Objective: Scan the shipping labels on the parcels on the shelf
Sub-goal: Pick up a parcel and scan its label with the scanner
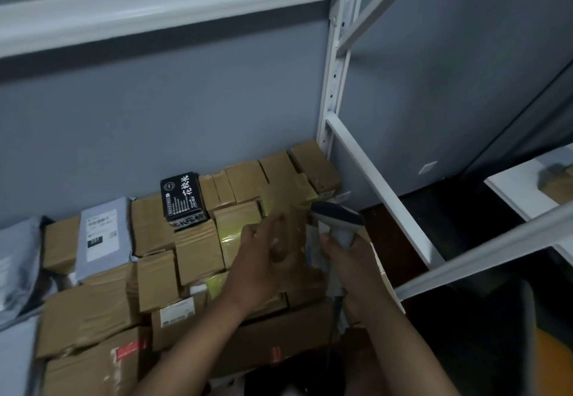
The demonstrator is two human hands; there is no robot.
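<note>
Your right hand (347, 253) grips the scanner (339, 219), head aimed left at the parcels (198, 250) on the shelf (381, 194). Your left hand (269, 259), fingers spread, steadies one parcel, likely to expose its label.

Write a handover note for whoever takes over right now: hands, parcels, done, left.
Right hand grips the handheld scanner, head aimed left over the parcels.
Left hand rests, motion-blurred, on a brown parcel at the right end of the shelf; grip unclear.
Shelf is packed with brown boxes, a black box on top, a grey mailer to the left.
Which labels are already scanned cannot be told.
Left: scan this parcel, then the remaining ones.
</note>
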